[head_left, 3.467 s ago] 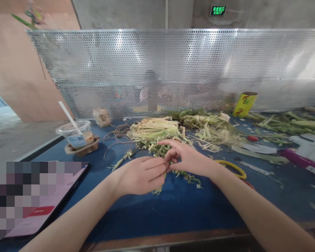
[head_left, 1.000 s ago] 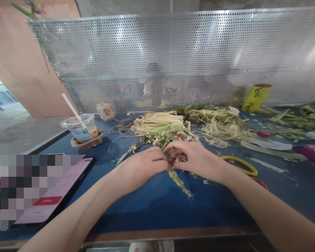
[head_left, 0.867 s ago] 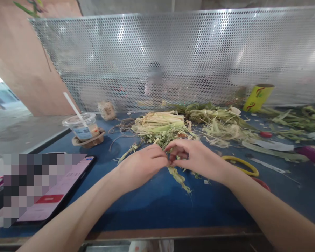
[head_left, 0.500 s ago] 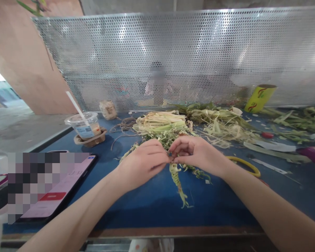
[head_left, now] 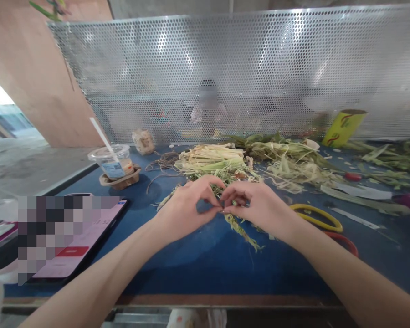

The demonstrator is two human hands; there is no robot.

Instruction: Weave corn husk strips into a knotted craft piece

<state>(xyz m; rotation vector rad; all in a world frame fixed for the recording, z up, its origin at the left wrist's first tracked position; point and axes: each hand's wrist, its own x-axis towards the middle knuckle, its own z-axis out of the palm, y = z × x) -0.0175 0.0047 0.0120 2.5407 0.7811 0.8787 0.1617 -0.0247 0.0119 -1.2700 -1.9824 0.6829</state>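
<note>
My left hand (head_left: 186,202) and my right hand (head_left: 263,207) meet over the blue table, thumbs and forefingers pinched fingertip to fingertip. From below my right fingers hangs a knobbly, braided-looking green plant strip (head_left: 241,231), its thin frayed end pointing down and right. Its upper end is hidden by the right fingers. What the left fingertips pinch is too small to make out. Just behind the hands lie small leafy green sprigs (head_left: 222,172) and a bundle of pale dry husk strips (head_left: 210,157).
Yellow-handled scissors (head_left: 316,216) and a red loop (head_left: 345,241) lie beside my right forearm. More husks (head_left: 300,168) spread behind them, near a yellow tube (head_left: 343,127). At left are a phone (head_left: 85,246), a lidded cup (head_left: 116,166) and brown cord (head_left: 167,161). A perforated metal screen (head_left: 259,68) closes the back.
The plant strip's hanging end has swung right and up. My left fingers have arched, opening a gap above the thumb. More of the red loop shows; the view has shifted slightly.
</note>
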